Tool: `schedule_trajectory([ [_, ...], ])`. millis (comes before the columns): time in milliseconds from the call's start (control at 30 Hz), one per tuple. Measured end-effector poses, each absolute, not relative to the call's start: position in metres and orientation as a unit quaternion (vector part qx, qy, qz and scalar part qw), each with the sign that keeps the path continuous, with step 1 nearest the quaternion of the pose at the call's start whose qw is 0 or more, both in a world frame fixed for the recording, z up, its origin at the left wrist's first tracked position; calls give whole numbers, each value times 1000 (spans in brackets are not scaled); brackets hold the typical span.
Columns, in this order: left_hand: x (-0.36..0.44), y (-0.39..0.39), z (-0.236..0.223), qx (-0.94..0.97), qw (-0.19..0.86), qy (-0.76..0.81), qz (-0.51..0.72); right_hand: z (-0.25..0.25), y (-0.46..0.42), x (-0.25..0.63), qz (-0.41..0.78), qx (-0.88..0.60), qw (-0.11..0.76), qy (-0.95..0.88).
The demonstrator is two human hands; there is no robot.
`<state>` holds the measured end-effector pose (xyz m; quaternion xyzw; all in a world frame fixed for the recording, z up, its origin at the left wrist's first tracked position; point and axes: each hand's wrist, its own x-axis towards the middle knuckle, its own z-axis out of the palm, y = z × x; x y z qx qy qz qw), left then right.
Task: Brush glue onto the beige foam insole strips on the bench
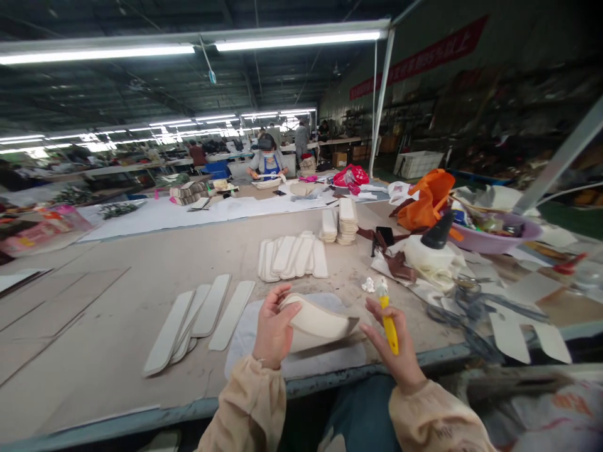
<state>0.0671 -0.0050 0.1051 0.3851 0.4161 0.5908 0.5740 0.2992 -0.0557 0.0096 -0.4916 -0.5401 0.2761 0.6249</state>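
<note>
My left hand [276, 326] is closed on a curved cream-white panel [320, 320], pinching its left end between thumb and fingers. The panel bends over a pale sheet [245, 339] at the table's front edge. In my right hand [393, 339] a yellow-handled brush [389, 326] is tucked near the thumb, bristle end up, with the fingertips close to the panel's right end. Left of the sheet lie several loose long white strips [217, 307] with rounded corners. Beyond my hands a fanned pile of similar strips [292, 256] rests on the table.
Two upright stacks of strips [347, 221] stand farther back. To the right are a white bottle with a black cone cap [431, 251], scissors [466, 281], dark fabric strips [464, 323], an orange bag [426, 198] and a purple basin [509, 235]. A co-worker [268, 160] sits across the table.
</note>
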Motion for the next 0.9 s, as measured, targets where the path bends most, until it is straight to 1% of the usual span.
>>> schedule_trajectory([
  [167,73,-24,132,303,629,352,623,28,-91,282,285,-489,589,-577],
  [267,74,-36,139,261,627,345,647,25,-111,277,310,-493,578,-571],
  [367,73,-45,140,230,601,348,682,20,-126,277,297,-553,584,-515],
  [500,72,-52,131,193,577,349,712,28,-140,278,287,-593,593,-462],
  [600,77,-60,118,169,628,329,685,43,-148,276,292,-601,585,-459],
  [700,84,-69,105,131,669,324,656,54,-154,273,322,-587,586,-457],
  [800,88,-75,96,105,663,331,663,60,-160,272,357,-556,594,-459],
  [900,87,-78,94,106,647,335,677,63,-166,274,363,-548,588,-470],
])
